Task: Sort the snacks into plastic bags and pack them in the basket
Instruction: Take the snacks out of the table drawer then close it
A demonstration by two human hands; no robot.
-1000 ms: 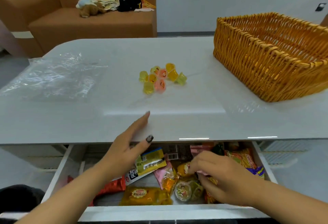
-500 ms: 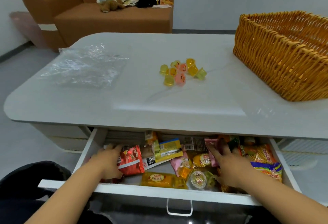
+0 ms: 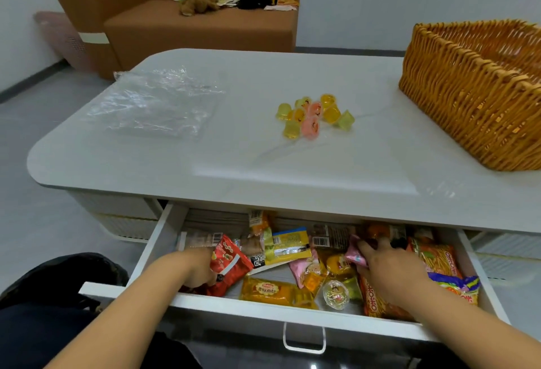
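Early stage: jellies (image 3: 314,115) heaped mid-worktop (image 3: 234,161), bags (image 3: 155,103) far left unfilled, basket (image 3: 480,90) right, snacks (image 3: 307,263) in near drawer (image 3: 257,308); left hand (image 3: 197,269) grip unclear, right hand (image 3: 386,269) touching packets, grip unclear.

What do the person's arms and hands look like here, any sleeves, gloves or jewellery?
Both forearms are bare, with no sleeves in view. The left hand and right hand wear no gloves; no watch, bracelet or ring shows. Fingernails are hidden among the snacks in the drawer.
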